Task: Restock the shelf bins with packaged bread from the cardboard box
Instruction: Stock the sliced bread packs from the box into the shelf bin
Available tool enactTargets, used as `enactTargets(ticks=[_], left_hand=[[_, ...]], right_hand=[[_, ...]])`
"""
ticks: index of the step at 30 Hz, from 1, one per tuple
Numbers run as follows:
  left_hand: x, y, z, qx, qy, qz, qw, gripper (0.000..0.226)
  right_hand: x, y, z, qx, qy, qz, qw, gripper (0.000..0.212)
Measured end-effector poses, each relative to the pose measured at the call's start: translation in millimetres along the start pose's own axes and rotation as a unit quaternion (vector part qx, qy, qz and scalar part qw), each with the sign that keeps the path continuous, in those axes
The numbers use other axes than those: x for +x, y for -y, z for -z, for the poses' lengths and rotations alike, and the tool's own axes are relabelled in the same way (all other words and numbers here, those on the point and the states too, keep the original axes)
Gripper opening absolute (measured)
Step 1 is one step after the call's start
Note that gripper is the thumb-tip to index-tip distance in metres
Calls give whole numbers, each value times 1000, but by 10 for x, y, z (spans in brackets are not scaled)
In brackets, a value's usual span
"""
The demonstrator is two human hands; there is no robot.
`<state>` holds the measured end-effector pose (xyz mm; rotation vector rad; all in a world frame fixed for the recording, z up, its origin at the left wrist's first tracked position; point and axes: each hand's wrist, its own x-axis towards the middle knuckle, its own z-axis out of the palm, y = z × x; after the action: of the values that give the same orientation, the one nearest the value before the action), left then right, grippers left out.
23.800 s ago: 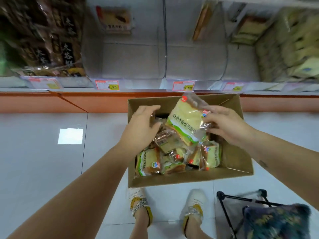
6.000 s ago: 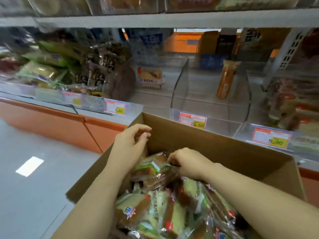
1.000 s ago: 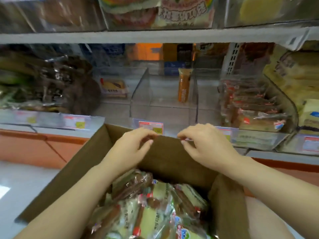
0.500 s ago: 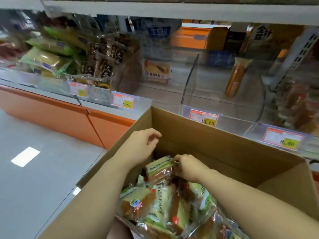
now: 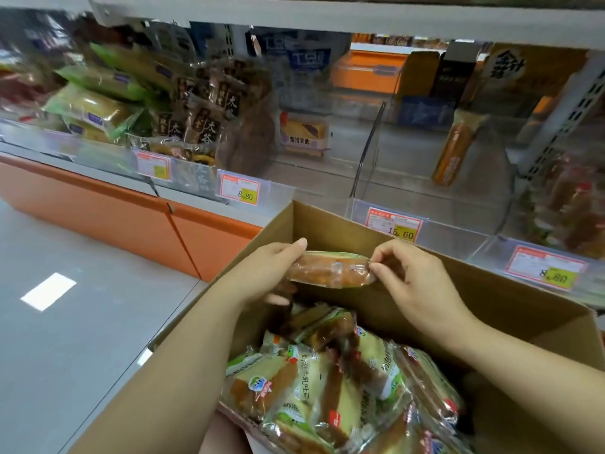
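Left hand (image 5: 262,273) grips the left end of one bread pack (image 5: 330,270), thumb on top, fingers curled under. Right hand (image 5: 415,280) pinches its right-end seal between thumb and forefinger, the pack level just above the cardboard box (image 5: 491,299), over the heap of packs (image 5: 311,388) inside, print too blurred to read. Shelf bins (image 5: 458,221) behind the box: price tag (image 5: 240,191) reading 8.80 beyond its left corner, second tag (image 5: 394,224) reading 15.60 just behind its far wall, third tag (image 5: 546,270) reading 8.80 further right.

Held packet (image 5: 330,268): wrapped bread, level, view centre.
Left hand (image 5: 262,273): grips its 9 o'clock end.
Right hand (image 5: 415,283): pinches its 3 o'clock end.
Cardboard box (image 5: 491,299): open, 6 o'clock, heaped with bread packets (image 5: 320,388).
Clear bin (image 5: 458,224): 1 o'clock, one orange packet (image 5: 453,152) standing inside.
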<state>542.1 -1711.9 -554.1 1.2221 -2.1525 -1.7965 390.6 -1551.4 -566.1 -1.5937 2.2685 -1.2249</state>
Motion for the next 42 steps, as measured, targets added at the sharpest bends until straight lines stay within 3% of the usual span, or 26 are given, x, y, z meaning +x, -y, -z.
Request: enactTargets(ticks=[2, 5, 8, 12, 15, 19, 24, 25, 29, 33, 39, 42], left_hand=[[-23, -27, 12, -139, 30, 32, 989, 34], [-28, -15, 15, -182, -20, -28, 983, 36], [-24, 38, 18, -44, -106, -135, 984, 36], [-27, 61, 30, 113, -230, -235, 937, 37], [-18, 69, 57, 181, -283, -271, 902, 38], [7, 86, 73, 210, -295, -287, 887, 38], [35, 96, 66, 224, -289, -286, 886, 38], [42, 97, 67, 224, -288, -284, 886, 39], [39, 93, 69, 223, -284, -279, 890, 39], [-38, 6, 29, 211, -287, -271, 894, 38], [-285, -443, -137, 153, -255, -268, 916, 35], [-398, -686, -192, 126, -207, -260, 935, 36]], right_hand=[[-64, 18, -25, 10, -17, 38, 999, 13], [-144, -34, -124, 15, -5, 86, 996, 12], [-182, -157, -215, 12, 75, 73, 994, 8], [-135, -480, -442, -87, 244, -78, 963, 12], [-24, -676, -661, -117, 273, -141, 944, 25], [22, -936, -1019, -158, 289, -185, 926, 41], [-51, -1071, -1165, -172, 238, -205, 934, 15], [-50, -1024, -1140, -164, 240, -193, 937, 9], [34, -667, -884, -141, 277, -108, 944, 16], [0, -231, -196, -126, 259, -37, 957, 4], [-345, 144, 822, -55, 129, -58, 988, 20], [-406, 291, 1170, -25, 9, -37, 999, 22]])
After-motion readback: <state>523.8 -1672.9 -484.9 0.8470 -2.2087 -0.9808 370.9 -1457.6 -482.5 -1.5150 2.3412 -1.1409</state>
